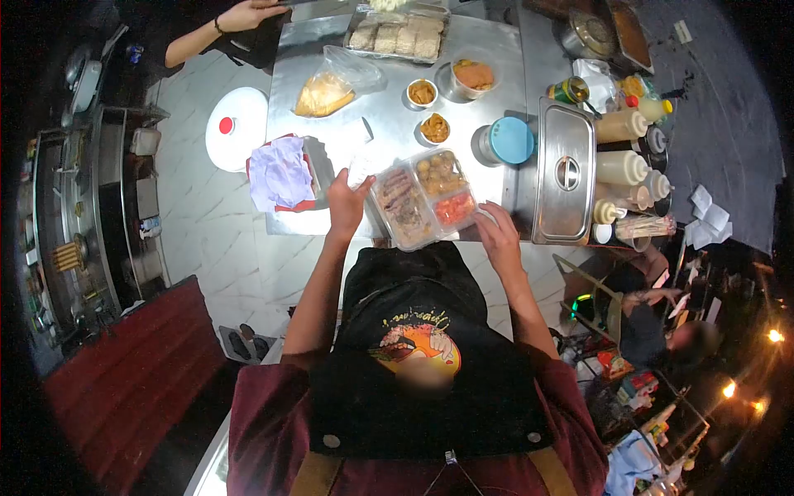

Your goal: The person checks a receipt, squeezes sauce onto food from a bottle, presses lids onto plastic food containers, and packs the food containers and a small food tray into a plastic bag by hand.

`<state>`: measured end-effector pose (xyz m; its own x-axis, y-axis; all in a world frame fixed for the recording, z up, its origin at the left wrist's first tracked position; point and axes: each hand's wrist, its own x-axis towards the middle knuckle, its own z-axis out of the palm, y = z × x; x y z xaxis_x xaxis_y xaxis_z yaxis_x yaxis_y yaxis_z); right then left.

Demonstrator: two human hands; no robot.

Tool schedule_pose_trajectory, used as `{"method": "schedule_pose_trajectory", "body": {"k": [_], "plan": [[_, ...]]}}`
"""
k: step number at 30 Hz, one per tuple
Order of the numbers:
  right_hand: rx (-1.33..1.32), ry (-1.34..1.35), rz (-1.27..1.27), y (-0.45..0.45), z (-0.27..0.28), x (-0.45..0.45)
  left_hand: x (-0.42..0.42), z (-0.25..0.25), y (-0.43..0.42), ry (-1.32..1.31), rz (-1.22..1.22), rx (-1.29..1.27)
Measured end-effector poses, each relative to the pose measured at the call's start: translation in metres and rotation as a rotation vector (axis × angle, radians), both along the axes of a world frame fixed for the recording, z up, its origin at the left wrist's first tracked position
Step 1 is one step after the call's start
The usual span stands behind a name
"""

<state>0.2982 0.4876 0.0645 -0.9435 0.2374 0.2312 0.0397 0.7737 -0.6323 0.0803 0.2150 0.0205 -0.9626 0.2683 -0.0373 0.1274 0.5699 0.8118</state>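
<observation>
A clear plastic food container with three compartments sits at an angle at the near edge of the steel table. It holds sliced meat, small round potatoes and chopped tomatoes. My right hand has its curled fingers on the container's right edge. Close to the container's left edge, my left hand is closed around a small white object whose kind I cannot make out. Beyond the container stand two small cups of brown food, the nearer cup and the farther cup.
A red box with paper lies left, near a white round lid. A plastic bag, a packed tray and a tub stand farther back. Right are a blue-lidded container, steel lid and sauce bottles. Another person's hand reaches in.
</observation>
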Motion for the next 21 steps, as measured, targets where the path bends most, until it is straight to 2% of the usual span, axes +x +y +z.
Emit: {"method": "schedule_pose_trajectory", "body": {"k": [8, 11, 14, 21], "plan": [[-0.016, 0.034, -0.057, -0.004, -0.002, 0.0, -0.003, -0.02, -0.005, -0.067, -0.001, 0.145], [-0.023, 0.039, -0.058, -0.003, -0.004, 0.001, -0.004, -0.01, -0.002, -0.131, 0.024, 0.102], [-0.064, 0.051, -0.074, -0.004, -0.001, 0.0, -0.004, -0.019, -0.004, -0.144, 0.044, 0.165], [-0.075, 0.062, -0.078, -0.005, -0.002, 0.003, -0.002, -0.004, -0.001, -0.291, 0.053, 0.291]]}}
